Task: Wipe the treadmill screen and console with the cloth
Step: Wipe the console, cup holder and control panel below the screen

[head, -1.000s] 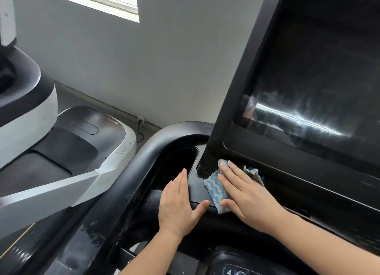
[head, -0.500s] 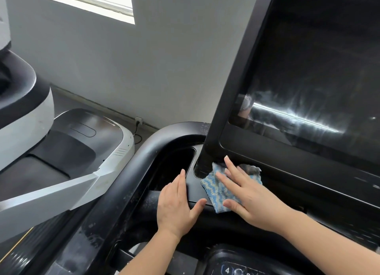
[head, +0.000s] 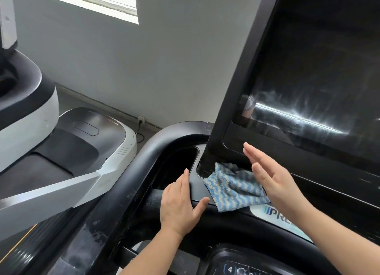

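A blue and grey striped cloth [head: 234, 187] lies on the black console [head: 197, 184] just below the lower left corner of the big dark treadmill screen [head: 312, 73]. My right hand [head: 271, 178] hovers over the cloth's right side with straight fingers, lifted off it and pointing up toward the screen frame. My left hand [head: 178, 200] rests flat on the console edge, left of the cloth, thumb spread toward it. The screen glass shows smeared reflections.
A deep cup-holder recess [head: 174, 165] sits beside my left hand. A curved black handrail [head: 139, 172] runs along the console's left. Another white and black treadmill [head: 67, 151] stands to the left. A keypad [head: 236, 269] shows at the bottom. A grey wall is behind.
My right hand was pressing the cloth on the console; now it has lifted off and the cloth lies free, spread further right. My left hand has stayed in place.
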Available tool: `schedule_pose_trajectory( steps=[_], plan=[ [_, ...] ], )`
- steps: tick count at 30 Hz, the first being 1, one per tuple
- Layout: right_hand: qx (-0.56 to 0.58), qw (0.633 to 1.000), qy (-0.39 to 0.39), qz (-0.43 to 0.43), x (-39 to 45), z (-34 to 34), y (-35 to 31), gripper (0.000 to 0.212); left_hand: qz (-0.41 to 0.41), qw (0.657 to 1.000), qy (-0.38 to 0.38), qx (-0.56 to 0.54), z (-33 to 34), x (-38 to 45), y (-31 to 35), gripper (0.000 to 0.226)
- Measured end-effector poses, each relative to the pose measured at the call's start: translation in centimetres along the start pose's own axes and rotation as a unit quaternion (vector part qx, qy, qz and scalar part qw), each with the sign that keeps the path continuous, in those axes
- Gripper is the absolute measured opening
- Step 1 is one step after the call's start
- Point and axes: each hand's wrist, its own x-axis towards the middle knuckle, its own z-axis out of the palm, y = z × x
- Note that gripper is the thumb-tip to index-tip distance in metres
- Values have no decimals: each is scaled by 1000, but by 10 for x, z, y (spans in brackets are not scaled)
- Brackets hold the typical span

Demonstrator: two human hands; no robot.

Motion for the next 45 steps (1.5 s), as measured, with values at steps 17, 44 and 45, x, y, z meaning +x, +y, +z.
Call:
schedule_pose_trajectory(
  steps=[17, 44, 45],
  plan=[
    [-576, 720, -273, -276, 33, -1, 79, 76, -11, 999, -34, 11, -2, 1, 3, 93],
    [-498, 812, -242, -187, -92, -151, 141, 77, 207, 970, -46, 121, 2, 0, 126, 83],
    [-502, 812, -240, -179, -107, -168, 149, 76, 234, 961, -57, 136, 4, 1, 135, 82]
  ],
)
